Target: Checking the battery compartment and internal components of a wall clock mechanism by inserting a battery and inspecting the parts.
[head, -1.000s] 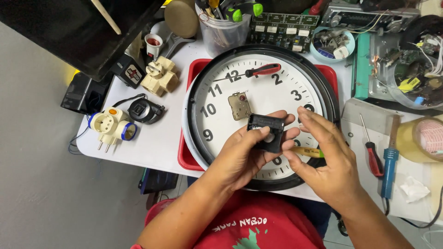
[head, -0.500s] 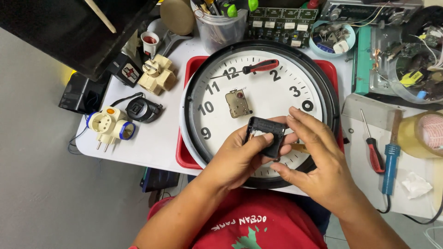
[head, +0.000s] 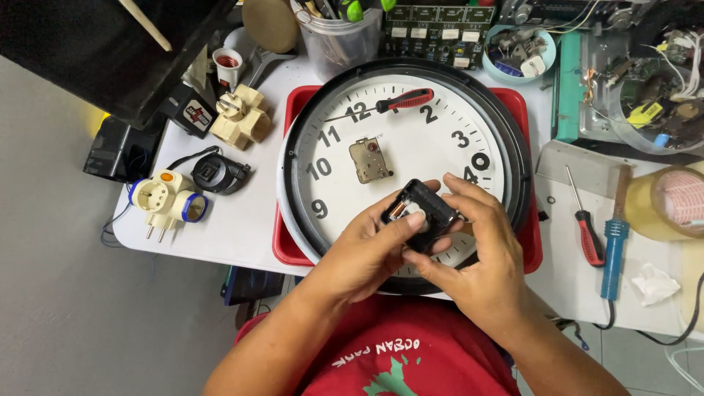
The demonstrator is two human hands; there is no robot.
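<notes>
Since the earlier frames the small black clock movement [head: 422, 214] has tilted in the hands, so its open side with a glint of copper coil now faces up, and both hands have shifted a little lower over the dial.

Taking the big wall clock [head: 403, 147] as the landmark: off its left edge lie a white multi-plug adapter [head: 165, 202] and a beige one [head: 242, 117]. The left hand [head: 367, 246] comes up over the clock's lower rim, fingers closed around the movement's left and under side. On the dial itself, a small brass-coloured plate [head: 367, 159] sits at the centre, and a red-handled screwdriver [head: 400, 103] rests near the top numerals. The movement is out of the clock, held just above the lower dial; by my reading, refitting is not yet done. The right hand [head: 484, 257] pinches the movement's right edge. Right of the clock lie a second red screwdriver [head: 587, 231] and a blue soldering iron [head: 612, 246].
</notes>
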